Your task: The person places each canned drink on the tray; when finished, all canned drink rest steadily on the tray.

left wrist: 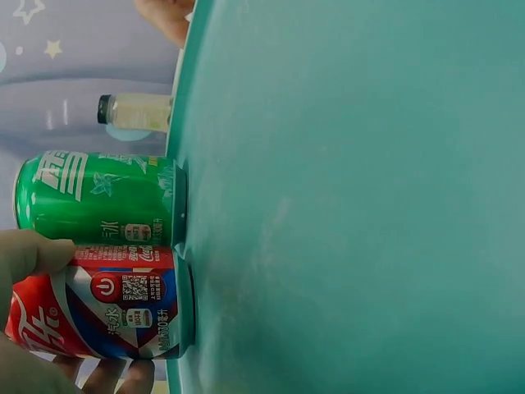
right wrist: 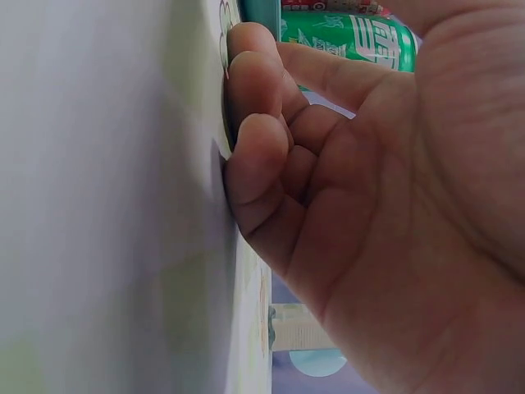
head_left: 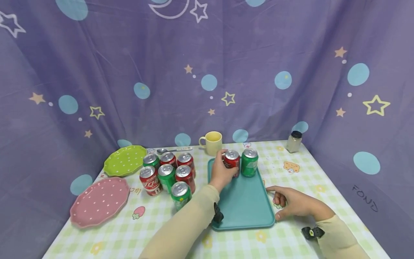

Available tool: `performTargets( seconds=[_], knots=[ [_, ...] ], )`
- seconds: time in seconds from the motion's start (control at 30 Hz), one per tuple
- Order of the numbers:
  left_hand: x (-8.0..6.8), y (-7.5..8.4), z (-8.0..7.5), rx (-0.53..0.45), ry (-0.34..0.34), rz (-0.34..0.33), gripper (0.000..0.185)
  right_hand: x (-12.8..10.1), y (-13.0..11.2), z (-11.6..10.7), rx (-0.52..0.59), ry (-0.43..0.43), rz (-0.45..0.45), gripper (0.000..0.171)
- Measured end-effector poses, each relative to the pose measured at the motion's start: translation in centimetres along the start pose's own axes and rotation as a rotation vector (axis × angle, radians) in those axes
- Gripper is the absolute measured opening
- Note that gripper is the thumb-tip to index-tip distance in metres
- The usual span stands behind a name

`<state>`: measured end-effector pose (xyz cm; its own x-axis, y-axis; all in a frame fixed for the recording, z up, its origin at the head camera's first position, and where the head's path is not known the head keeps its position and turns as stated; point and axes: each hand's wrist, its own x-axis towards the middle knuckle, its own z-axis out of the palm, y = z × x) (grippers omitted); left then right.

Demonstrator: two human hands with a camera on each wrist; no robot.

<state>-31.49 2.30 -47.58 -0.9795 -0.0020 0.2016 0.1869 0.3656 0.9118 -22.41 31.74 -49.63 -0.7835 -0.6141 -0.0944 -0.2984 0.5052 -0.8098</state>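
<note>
My left hand (head_left: 223,172) grips a red Coca-Cola can (head_left: 231,163) at the far left corner of the teal tray (head_left: 242,205). In the left wrist view the thumb and fingers lie around the can's sides, and its base is at the tray surface. A green soda can (head_left: 249,163) stands upright close beside it, at the tray's far right corner. At the tray's right edge is my right hand (head_left: 299,203), its index finger stretched to the rim and its thumb near the front corner. Its other fingers (right wrist: 258,156) are bent, resting by the tablecloth with nothing in them.
Left of the tray several red cans (head_left: 151,181) and three green cans (head_left: 166,178) stand grouped. Farther left lie a green plate (head_left: 125,160) and a pink plate (head_left: 100,201). A yellow mug (head_left: 213,143), a spoon (head_left: 174,149) and a black-lidded jar (head_left: 294,142) are at the back.
</note>
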Motion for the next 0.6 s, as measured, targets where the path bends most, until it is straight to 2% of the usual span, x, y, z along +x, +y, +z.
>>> performTargets(
  seconds=[0.23,0.43,0.6],
  knots=[
    [0.17,-0.02,0.37,0.001,-0.008,0.005,0.079,-0.02,-0.18,-0.03,0.010,-0.002,-0.003,0.097],
    [-0.06,0.06,0.63,0.049,0.020,0.049,0.077,-0.03,-0.07,-0.07,0.003,-0.002,0.002,0.097],
    [-0.24,0.04,0.70,0.065,0.029,0.052,0.077,-0.06,-0.17,-0.01,0.009,-0.001,0.008,0.098]
  ],
)
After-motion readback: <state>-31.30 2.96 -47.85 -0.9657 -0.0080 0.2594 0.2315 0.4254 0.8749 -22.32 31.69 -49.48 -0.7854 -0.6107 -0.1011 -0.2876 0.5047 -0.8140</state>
